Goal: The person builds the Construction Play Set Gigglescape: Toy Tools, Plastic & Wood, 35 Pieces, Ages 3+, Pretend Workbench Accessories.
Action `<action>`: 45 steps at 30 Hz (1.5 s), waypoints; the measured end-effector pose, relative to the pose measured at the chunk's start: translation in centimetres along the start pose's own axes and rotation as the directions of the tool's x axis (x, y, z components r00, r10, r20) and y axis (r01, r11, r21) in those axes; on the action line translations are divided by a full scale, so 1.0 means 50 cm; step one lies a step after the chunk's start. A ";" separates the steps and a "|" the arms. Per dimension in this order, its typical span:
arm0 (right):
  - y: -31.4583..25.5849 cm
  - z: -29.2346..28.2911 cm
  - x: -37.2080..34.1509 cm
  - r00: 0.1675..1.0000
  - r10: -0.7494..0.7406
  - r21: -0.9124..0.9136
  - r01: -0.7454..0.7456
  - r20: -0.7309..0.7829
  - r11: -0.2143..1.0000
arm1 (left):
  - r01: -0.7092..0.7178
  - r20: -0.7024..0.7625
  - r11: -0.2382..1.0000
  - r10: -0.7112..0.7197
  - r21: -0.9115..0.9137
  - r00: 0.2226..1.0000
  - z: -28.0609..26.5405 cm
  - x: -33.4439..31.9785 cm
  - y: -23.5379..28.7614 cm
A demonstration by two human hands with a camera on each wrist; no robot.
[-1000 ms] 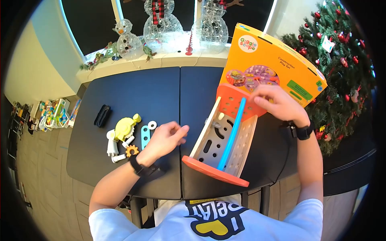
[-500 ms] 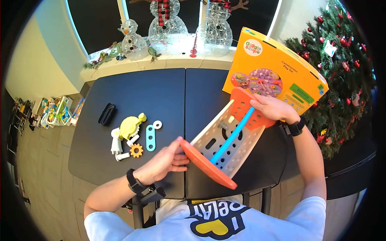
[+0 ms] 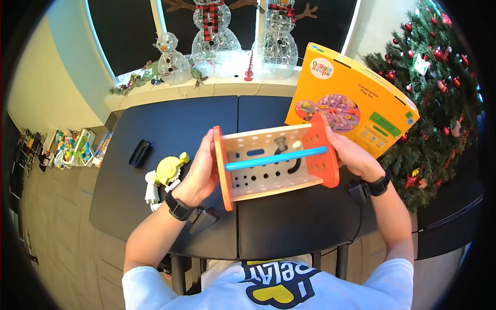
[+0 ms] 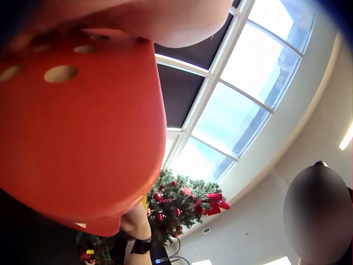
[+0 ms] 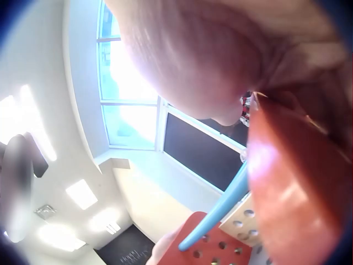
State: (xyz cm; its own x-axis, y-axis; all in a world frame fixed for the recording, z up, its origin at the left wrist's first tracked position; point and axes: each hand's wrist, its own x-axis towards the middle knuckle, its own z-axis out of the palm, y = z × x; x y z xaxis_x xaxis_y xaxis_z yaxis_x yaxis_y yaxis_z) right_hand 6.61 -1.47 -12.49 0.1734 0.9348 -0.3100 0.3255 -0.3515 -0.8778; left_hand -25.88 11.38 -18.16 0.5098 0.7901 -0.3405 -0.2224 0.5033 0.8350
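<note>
A toy toolbox with pale perforated sides (image 3: pixel 248 192) and a blue bar (image 3: pixel 279 157) lies sideways between the hands. My left hand (image 3: pixel 199 173) grips its left red end panel (image 3: pixel 223 175); my right hand (image 3: pixel 356 155) holds the right red end panel (image 3: pixel 331 168). Inside are a grey bolt-like piece (image 3: pixel 280 143) and a cream peg (image 3: pixel 296 144). In the left wrist view, the red panel (image 4: pixel 88 138) is below my hand (image 4: pixel 165 19). The right wrist view has my hand (image 5: pixel 193 55) around the near panel's edge (image 5: pixel 292 193).
Left on the black table (image 3: pixel 170 113) are a black case (image 3: pixel 140 153), a yellow-green toy piece (image 3: pixel 168 170) and a white piece (image 3: pixel 152 188). An orange box (image 3: pixel 341 85) stands behind the toolbox, with a decorated tree (image 3: pixel 418 113) to its right.
The toolbox has turned from a slant to nearly crosswise. My left hand has moved up along with its end panel, now covering some small pieces; my right hand has shifted down slightly.
</note>
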 end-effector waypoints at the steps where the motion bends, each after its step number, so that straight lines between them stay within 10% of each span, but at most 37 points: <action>1: -0.012 0.005 -0.007 0.999 -0.042 0.034 0.043 -0.029 0.999 | -0.036 -0.011 0.999 0.036 -0.038 0.999 0.009 -0.006 0.013; 14: 0.002 0.023 0.024 0.976 -0.076 0.509 0.172 -0.204 0.843 | -0.224 0.153 0.961 0.248 -0.159 0.956 0.006 0.007 0.054; 26: 0.078 0.037 0.019 0.889 -0.420 0.521 0.449 -0.182 0.726 | -0.468 0.340 0.881 0.462 -0.071 0.819 -0.021 -0.007 0.038; 45: 0.190 0.052 0.033 0.978 -0.205 0.394 0.201 -0.033 0.897 | -0.341 0.168 0.928 0.364 -0.151 0.916 -0.090 -0.014 -0.061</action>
State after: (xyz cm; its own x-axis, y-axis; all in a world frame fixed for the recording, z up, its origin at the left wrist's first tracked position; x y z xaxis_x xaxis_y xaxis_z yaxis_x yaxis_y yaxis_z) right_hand 7.57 -3.12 -22.29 0.1334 0.9848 -0.1115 -0.0393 -0.1071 -0.9935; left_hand -29.30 10.87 -22.43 0.5255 0.8483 0.0644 -0.5058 0.2507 0.8254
